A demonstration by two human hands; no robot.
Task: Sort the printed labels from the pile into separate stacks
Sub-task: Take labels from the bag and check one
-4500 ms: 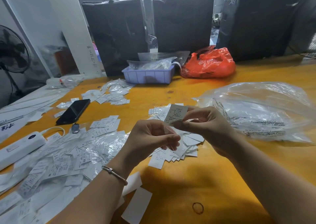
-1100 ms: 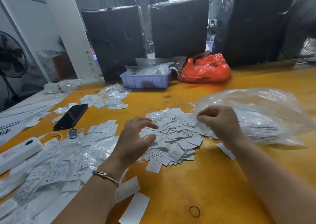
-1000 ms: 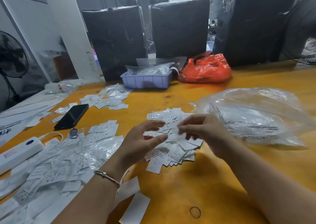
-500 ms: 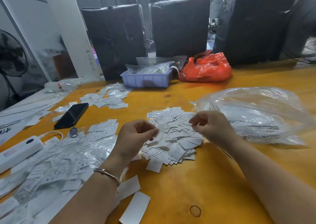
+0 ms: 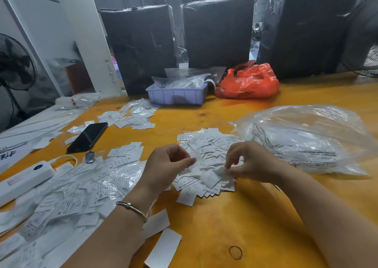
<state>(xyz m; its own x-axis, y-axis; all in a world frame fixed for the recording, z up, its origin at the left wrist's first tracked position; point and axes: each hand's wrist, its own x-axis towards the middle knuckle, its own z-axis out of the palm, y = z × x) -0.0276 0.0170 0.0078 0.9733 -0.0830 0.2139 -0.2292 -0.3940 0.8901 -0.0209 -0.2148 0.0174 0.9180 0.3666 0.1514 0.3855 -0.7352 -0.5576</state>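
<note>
A loose pile of small white printed labels [image 5: 206,145] lies on the yellow table [image 5: 235,216] in front of me. My left hand [image 5: 166,165] is at the pile's left edge, thumb and forefinger pinching a small label [image 5: 193,157]. My right hand [image 5: 248,161] reaches down into the pile's right side and pinches a label [image 5: 224,171] with its fingertips. A small stack of labels [image 5: 126,151] sits left of the pile, and another group [image 5: 136,120] lies farther back. Several labels mixed with clear plastic [image 5: 81,186] cover the near left.
A large clear plastic bag [image 5: 306,141] lies right of the pile. A black phone [image 5: 88,137] and white power bank [image 5: 22,180] sit at the left. A lilac tray [image 5: 178,96] and orange bag [image 5: 247,81] stand behind. Blank white strips [image 5: 161,245] and a rubber band [image 5: 235,252] lie near me.
My right hand has dropped from above the pile down into its right side and now pinches a label. My left hand has stayed curled at the pile's left edge.
</note>
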